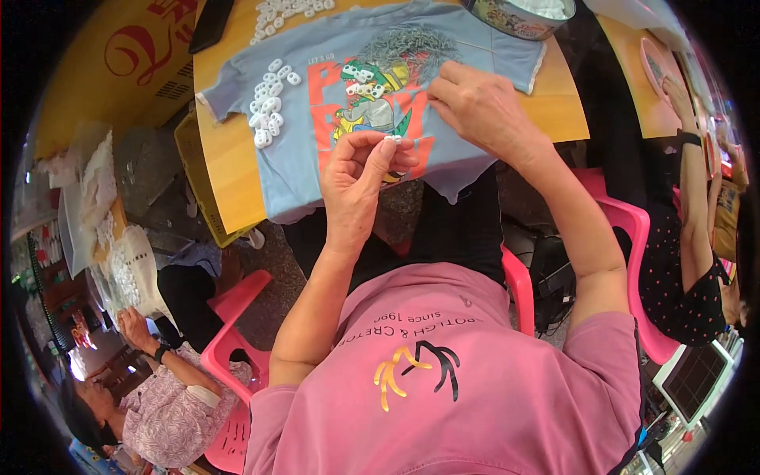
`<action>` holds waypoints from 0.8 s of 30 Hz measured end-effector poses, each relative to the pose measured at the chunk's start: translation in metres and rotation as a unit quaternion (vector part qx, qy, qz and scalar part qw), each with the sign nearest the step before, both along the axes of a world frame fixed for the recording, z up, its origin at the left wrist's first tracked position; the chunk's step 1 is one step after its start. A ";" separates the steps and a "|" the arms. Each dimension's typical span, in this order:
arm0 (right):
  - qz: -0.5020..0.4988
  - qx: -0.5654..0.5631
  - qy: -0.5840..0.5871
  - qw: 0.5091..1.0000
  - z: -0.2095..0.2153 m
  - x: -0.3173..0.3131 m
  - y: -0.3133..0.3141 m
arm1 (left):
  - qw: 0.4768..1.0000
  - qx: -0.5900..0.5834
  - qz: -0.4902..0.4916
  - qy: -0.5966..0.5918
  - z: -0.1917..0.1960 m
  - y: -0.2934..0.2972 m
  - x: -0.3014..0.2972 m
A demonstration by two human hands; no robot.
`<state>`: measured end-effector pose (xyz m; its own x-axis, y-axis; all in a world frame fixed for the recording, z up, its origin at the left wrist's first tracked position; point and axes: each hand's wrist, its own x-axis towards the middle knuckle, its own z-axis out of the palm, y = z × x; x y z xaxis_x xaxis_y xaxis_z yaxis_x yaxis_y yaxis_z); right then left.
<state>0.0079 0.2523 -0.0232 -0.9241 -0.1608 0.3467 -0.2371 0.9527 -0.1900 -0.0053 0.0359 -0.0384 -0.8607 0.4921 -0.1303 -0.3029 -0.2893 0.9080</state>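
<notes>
Your left hand (358,166) pinched a small white piece (393,139) between thumb and forefinger, just above the lower middle of the blue-grey shirt (289,178), the gap between the tips no wider than the piece; the other fingers curled behind. This grip probably served to leave the piece's upper face exposed. Your right hand (484,109) lay over the shirt's right half, its fingers bent and drawn together beside the heap of thin grey metal pieces (408,49); whether they had hold of one could not be told. The shirt, laid flat with its lower edge hanging toward you, presumably kept small parts from rolling. The white cluster (271,104) rested on the shirt's left side and the metal heap on its upper right, likely so that each kind fell near one hand. A tin (507,22) with white contents stood at the shirt's upper right edge. The held piece, largely covered by your fingertips, appeared bright white; those in the cluster were rounded and oblong, several showing dark openings.
</notes>
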 end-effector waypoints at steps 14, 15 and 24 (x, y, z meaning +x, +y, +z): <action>-0.048 -0.489 -0.093 0.866 0.022 0.016 -0.025 | 0.999 0.028 0.034 -0.028 0.019 -0.003 -0.003; -0.045 -0.488 -0.095 0.867 0.020 0.018 -0.029 | 0.999 0.028 0.037 -0.027 0.021 -0.003 -0.002; 0.008 -0.755 -0.158 0.636 0.027 0.036 -0.060 | 0.999 0.047 0.005 -0.024 0.038 -0.006 0.005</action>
<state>0.0439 0.1924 0.0039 -0.9884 0.1253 -0.0854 0.0325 -0.3748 -0.9265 -0.0002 0.0301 -0.0003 -0.8599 0.4948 -0.1258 -0.3422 -0.3759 0.8612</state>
